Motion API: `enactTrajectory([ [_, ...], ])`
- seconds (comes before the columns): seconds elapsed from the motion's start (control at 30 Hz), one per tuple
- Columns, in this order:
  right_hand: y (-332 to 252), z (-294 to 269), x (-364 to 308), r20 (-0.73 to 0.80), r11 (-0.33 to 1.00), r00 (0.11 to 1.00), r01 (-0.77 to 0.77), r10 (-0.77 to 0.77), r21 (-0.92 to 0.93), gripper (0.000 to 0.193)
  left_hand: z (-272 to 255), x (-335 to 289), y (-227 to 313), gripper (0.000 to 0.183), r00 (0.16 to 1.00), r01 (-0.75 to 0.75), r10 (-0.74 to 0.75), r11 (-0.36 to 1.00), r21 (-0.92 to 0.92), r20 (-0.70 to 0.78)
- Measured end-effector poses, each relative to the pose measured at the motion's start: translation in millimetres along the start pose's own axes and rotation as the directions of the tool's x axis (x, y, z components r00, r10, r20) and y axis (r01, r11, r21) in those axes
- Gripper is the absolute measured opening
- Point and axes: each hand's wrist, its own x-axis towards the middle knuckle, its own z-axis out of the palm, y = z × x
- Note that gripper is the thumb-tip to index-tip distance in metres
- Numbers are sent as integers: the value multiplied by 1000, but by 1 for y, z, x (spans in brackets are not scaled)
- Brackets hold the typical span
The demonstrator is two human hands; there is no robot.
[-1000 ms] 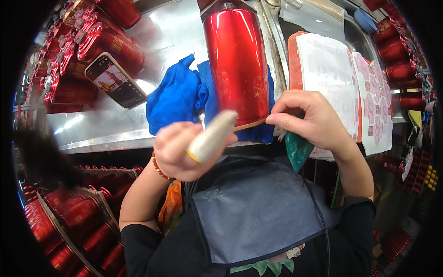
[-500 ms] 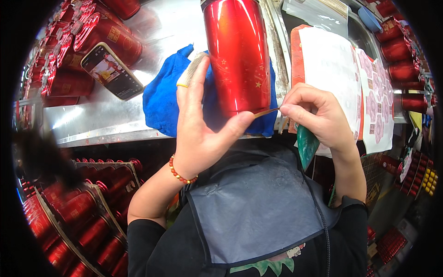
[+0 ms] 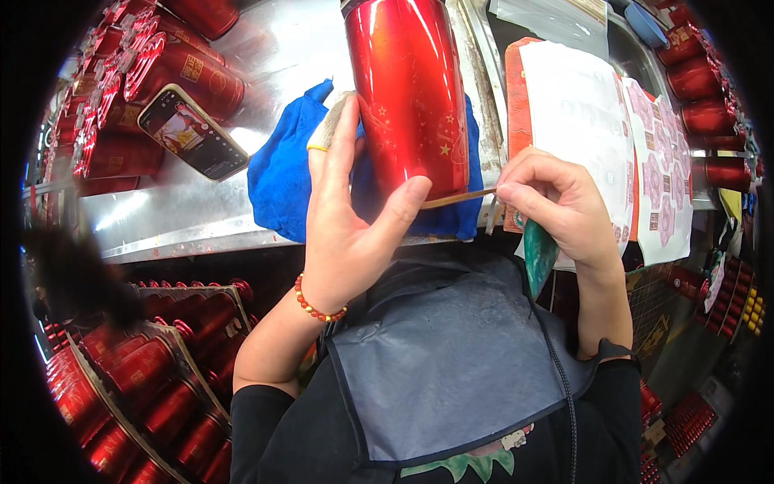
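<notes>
A shiny red cylinder point(image 3: 411, 97) with gold stars lies lengthwise on a blue cloth point(image 3: 278, 181). My left hand point(image 3: 347, 218) is open along its left side, fingers stretched and thumb spread near its near end; a pale cover with a yellow band sits on one finger. A thin brown strip point(image 3: 459, 198) runs across the cylinder's near end, its left end close to my left thumb. My right hand point(image 3: 556, 206) pinches the strip's right end between thumb and forefinger. Below that palm hangs a green pointed blade-like piece point(image 3: 538, 254), apparently held by the curled fingers.
A phone point(image 3: 193, 133) leans on stacked red cylinders point(image 3: 197, 77) at the left of the metal table point(image 3: 169, 218). Printed sheets point(image 3: 572, 121) lie at the right. More red cylinders point(image 3: 137, 363) fill divided crates at the lower left. A blue bowl point(image 3: 645, 30) stands far right.
My left thumb has lifted away from the strip's end and moved slightly left. More of the strip shows, lying flatter across the cylinder's end. My right hand has barely moved.
</notes>
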Motion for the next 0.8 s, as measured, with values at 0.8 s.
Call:
enactTrajectory([
  [0.8,9,5,3,-22,994,999,39,-37,99,11,-1,-3,2,92,998,13,-11,1000,-28,67],
])
